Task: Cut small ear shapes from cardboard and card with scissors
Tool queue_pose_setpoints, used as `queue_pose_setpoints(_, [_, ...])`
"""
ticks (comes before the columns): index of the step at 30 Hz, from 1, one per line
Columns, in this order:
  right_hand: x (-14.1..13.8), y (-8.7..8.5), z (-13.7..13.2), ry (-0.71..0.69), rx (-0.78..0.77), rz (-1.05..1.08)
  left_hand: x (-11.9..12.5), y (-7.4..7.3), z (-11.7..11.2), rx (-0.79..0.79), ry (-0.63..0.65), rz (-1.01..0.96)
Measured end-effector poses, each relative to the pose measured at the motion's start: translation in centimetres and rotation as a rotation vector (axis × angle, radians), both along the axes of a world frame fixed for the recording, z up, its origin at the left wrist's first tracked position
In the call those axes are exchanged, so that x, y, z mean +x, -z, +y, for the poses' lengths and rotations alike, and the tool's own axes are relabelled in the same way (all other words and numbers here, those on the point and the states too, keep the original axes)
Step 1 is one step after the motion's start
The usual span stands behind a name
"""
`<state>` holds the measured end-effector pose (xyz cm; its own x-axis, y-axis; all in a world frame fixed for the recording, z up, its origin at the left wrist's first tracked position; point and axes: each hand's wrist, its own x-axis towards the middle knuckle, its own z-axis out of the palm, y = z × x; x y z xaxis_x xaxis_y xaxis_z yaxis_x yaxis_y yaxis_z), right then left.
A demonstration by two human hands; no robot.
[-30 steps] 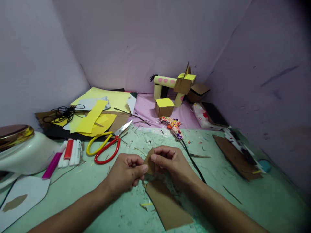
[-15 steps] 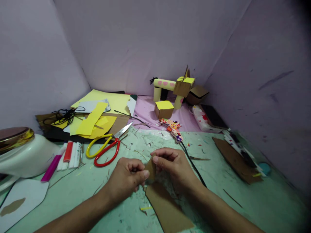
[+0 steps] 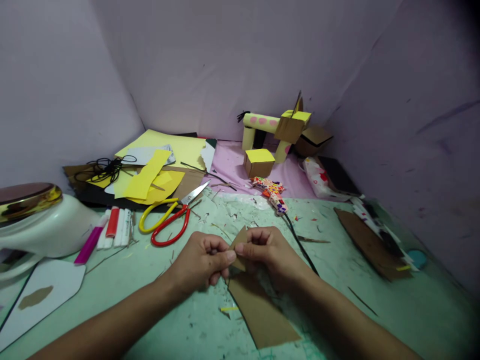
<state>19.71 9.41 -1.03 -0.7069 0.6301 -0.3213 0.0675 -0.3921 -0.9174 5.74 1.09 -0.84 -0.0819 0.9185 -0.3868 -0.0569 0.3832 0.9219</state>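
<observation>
A small brown cardboard piece (image 3: 239,243) is pinched between both my hands just above the green mat. My left hand (image 3: 200,262) grips its left edge with thumb and curled fingers. My right hand (image 3: 268,250) holds its right edge, fingers folded. Right below them a larger brown cardboard sheet (image 3: 258,312) lies flat on the mat. Red and yellow scissors (image 3: 170,220) lie to the upper left of my hands, blades pointing right.
A patterned glue gun (image 3: 273,192) with a black cord lies behind my hands. Yellow paper sheets (image 3: 150,175), markers (image 3: 112,227), a white appliance (image 3: 37,230) sit left. A cardboard animal model (image 3: 277,130) and a yellow-topped box (image 3: 258,162) stand at the back. Cardboard strip (image 3: 369,242) right.
My hands have stayed together on the small piece, shifting slightly and turning it between the fingers. The view has moved a little to the left.
</observation>
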Motion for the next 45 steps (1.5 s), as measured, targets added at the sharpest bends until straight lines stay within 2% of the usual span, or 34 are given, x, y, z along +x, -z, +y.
queue_pose_setpoints(3, [0.1, 0.2, 0.4, 0.039, -0.057, 0.015, -0.1, 0.4, 0.2, -0.008, 0.025, -0.136])
queue_pose_setpoints(8, [0.0, 0.4, 0.9, 0.031, -0.112, 0.03, -0.1, 0.6, 0.5, -0.021, -0.059, -0.281])
queue_pose_setpoints(15, [0.0, 0.4, 0.9, 0.027, -0.159, 0.051, 0.1, 0.2, 0.4, -0.025, -0.066, -0.275])
queue_pose_setpoints(22, [0.0, 0.5, 0.4, 0.06, -0.159, 0.13, 0.1, 0.7, 0.3, 0.029, -0.055, -0.227])
queue_pose_setpoints(25, [0.1, 0.6, 0.4, 0.051, -0.157, 0.15, 0.0, 0.5, 0.3, 0.041, -0.04, -0.168])
queue_pose_setpoints(27, [0.2, 0.6, 0.5, 0.078, -0.143, 0.139, -0.4, -0.1, 0.3, 0.051, -0.025, -0.024])
queue_pose_setpoints(28, [0.3, 0.6, 0.6, 0.103, -0.136, 0.131, -0.7, -0.6, 0.3, 0.076, -0.022, 0.122])
queue_pose_setpoints(29, [0.3, 0.6, 0.8, 0.131, -0.129, 0.123, -1.2, -1.2, 0.3, 0.111, -0.023, 0.312])
queue_pose_setpoints(32, [0.4, 0.6, 1.2, 0.176, -0.117, 0.122, -3.5, -2.6, 0.2, 0.218, -0.063, 1.085])
queue_pose_setpoints(33, [0.4, 0.6, 1.3, 0.175, -0.112, 0.125, -4.5, -2.9, 0.2, 0.17, -0.099, 1.293])
queue_pose_setpoints(34, [0.4, 0.6, 1.4, 0.172, -0.105, 0.131, -5.4, -3.0, 0.2, 0.061, -0.084, 1.453])
queue_pose_setpoints(35, [0.4, 0.6, 1.4, 0.168, -0.099, 0.135, -6.3, -3.0, 0.2, -0.039, -0.014, 1.552])
queue_pose_setpoints(37, [0.4, 0.5, 1.5, 0.16, -0.09, 0.14, -7.8, -2.6, 0.2, -0.164, 0.104, 1.641])
queue_pose_setpoints(39, [0.4, 0.4, 1.4, 0.167, -0.084, 0.143, -8.6, -2.1, 0.2, -0.209, 0.171, 1.656])
queue_pose_setpoints(42, [0.5, 0.3, 1.4, 0.188, -0.073, 0.148, -8.8, -1.9, 0.3, -0.221, 0.182, 1.649])
queue_pose_setpoints(45, [0.5, 0.2, 1.4, 0.193, -0.064, 0.137, -8.5, -2.3, 0.7, -0.233, 0.143, 1.6])
